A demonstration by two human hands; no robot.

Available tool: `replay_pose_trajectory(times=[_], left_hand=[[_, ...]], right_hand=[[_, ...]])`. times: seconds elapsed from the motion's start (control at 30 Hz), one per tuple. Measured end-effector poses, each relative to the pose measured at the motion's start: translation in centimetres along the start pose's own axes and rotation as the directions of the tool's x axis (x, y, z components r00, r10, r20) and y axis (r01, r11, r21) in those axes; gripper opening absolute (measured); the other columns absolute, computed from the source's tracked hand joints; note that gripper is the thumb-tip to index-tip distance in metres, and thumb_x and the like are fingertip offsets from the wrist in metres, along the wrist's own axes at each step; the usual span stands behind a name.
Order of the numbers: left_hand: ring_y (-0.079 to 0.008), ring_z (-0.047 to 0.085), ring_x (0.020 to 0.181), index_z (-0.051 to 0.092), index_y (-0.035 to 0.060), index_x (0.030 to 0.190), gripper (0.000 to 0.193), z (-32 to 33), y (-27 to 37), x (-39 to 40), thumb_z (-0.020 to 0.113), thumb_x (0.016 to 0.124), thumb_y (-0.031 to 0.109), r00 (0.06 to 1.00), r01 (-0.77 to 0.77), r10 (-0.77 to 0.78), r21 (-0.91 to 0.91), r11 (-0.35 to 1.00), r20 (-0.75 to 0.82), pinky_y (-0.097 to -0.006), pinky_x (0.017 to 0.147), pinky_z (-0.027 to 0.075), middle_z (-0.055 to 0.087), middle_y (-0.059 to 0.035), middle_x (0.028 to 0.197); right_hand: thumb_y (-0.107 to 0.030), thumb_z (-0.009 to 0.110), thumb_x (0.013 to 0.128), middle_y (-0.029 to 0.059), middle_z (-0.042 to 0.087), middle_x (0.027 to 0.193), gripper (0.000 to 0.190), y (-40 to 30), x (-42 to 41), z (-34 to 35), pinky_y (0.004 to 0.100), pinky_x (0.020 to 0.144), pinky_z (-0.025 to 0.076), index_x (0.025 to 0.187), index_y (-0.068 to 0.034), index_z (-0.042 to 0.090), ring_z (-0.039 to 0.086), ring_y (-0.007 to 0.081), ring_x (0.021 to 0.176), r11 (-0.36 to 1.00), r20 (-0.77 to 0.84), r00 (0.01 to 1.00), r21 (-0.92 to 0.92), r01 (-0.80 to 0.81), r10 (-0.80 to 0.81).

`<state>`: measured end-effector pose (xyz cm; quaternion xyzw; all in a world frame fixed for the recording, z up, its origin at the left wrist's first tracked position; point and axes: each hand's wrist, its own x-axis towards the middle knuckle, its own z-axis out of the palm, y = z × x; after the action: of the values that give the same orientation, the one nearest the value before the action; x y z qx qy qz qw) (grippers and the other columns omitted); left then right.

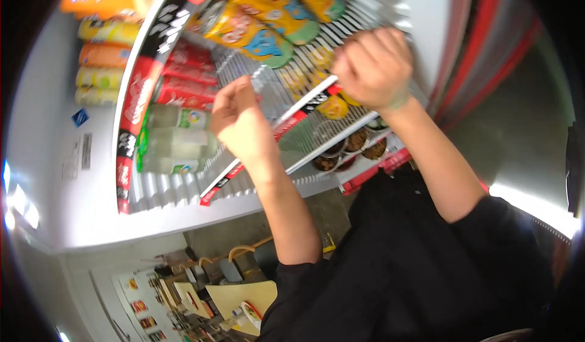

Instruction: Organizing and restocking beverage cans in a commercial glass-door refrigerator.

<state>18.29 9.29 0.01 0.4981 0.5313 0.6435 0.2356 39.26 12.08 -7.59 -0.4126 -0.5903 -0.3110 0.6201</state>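
Observation:
In front of me is an open drinks fridge with wire shelves. My left hand (pixel 242 118) is raised at the shelf fronts with its fingers curled. Just past it are red cans (pixel 187 90) and green-capped bottles (pixel 176 143). My right hand (pixel 374 70) is bent into a fist over one end of a red-and-black shelf strip (pixel 292 125). Whether it grips that edge is hidden. Large yellow cans (pixel 249 33) with green ends stand behind and between the two hands. Motion blur hides whether either hand holds anything.
An upper shelf strip (pixel 141 81) curves along the left. Yellow and orange cans (pixel 103 56) sit beyond it. Brown-filled tubs (pixel 356 141) occupy a low shelf near my body. The fridge side wall (pixel 50 191) borders the left. Tables (pixel 247 296) and chairs (pixel 231 271) are farther off.

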Motion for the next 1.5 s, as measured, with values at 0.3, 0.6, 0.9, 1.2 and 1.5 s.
replay_pose_trajectory(times=[0.3, 0.6, 0.9, 1.2, 1.5], left_hand=[[-0.0182, 0.077, 0.078, 0.068, -0.0103, 0.14, 0.041, 1.2, 4.3, 8.8, 0.066, 0.109, 0.015, 0.981, -0.128, 0.053, 0.419, 0.899, 0.186, -0.0304, 0.065, 0.058, 0.08, -0.0183, 0.119], [-0.0306, 0.081, 0.093, 0.074, -0.004, 0.132, 0.035, -0.1, 1.3, 20.0, 0.065, 0.104, 0.016, 0.831, -0.555, 0.377, 0.661, 0.505, 0.409, -0.0417, 0.079, 0.063, 0.084, -0.0183, 0.109], [-0.0341, 0.081, 0.096, 0.076, -0.0023, 0.13, 0.034, 0.7, 0.6, 21.4, 0.066, 0.104, 0.018, 0.717, -0.678, 0.502, 0.65, 0.343, 0.483, -0.0445, 0.082, 0.063, 0.083, -0.0197, 0.111], [-0.0376, 0.08, 0.1, 0.078, -0.0006, 0.128, 0.033, 1.0, 0.9, 20.6, 0.068, 0.103, 0.019, 0.588, -0.74, 0.604, 0.659, 0.134, 0.538, -0.0473, 0.086, 0.062, 0.083, -0.0212, 0.113], [-0.0448, 0.076, 0.115, 0.082, 0.0013, 0.113, 0.051, -2.6, 5.6, 12.2, 0.076, 0.096, 0.049, 0.883, -0.47, 0.218, 0.801, 0.371, 0.417, -0.0527, 0.103, 0.056, 0.081, -0.0257, 0.114]], right_hand=[[-0.02, 0.071, 0.086, 0.004, 0.068, 0.084, 0.013, 0.4, -0.4, -0.4, 0.0404, 0.076, 0.046, 0.077, -0.011, 0.068, 0.06, 0.0234, 0.075, 1.0, 0.016, 1.0, 0.007, 0.008, -0.008], [-0.018, 0.07, 0.087, 0.0034, 0.066, 0.081, 0.015, 0.4, -0.2, 0.4, 0.0404, 0.075, 0.045, 0.074, -0.013, 0.064, 0.058, 0.0236, 0.073, 0.999, -0.016, 0.999, 0.039, 0.029, -0.028], [-0.019, 0.067, 0.09, 0.0042, 0.071, 0.085, 0.014, 0.0, -0.2, -0.1, 0.0412, 0.077, 0.045, 0.078, -0.012, 0.067, 0.06, 0.0251, 0.075, 0.999, 0.036, 0.999, 0.043, -0.005, 0.003], [-0.018, 0.067, 0.09, 0.0042, 0.07, 0.085, 0.014, 0.3, -0.4, -0.2, 0.0412, 0.076, 0.044, 0.077, -0.011, 0.066, 0.059, 0.0252, 0.074, 0.997, 0.032, 0.999, 0.076, 0.007, -0.01], [-0.018, 0.072, 0.087, 0.0057, 0.064, 0.08, 0.019, 0.5, -0.5, -0.4, 0.0426, 0.074, 0.044, 0.074, -0.011, 0.061, 0.057, 0.0261, 0.073, 0.994, 0.03, 0.999, 0.098, 0.039, -0.042]])
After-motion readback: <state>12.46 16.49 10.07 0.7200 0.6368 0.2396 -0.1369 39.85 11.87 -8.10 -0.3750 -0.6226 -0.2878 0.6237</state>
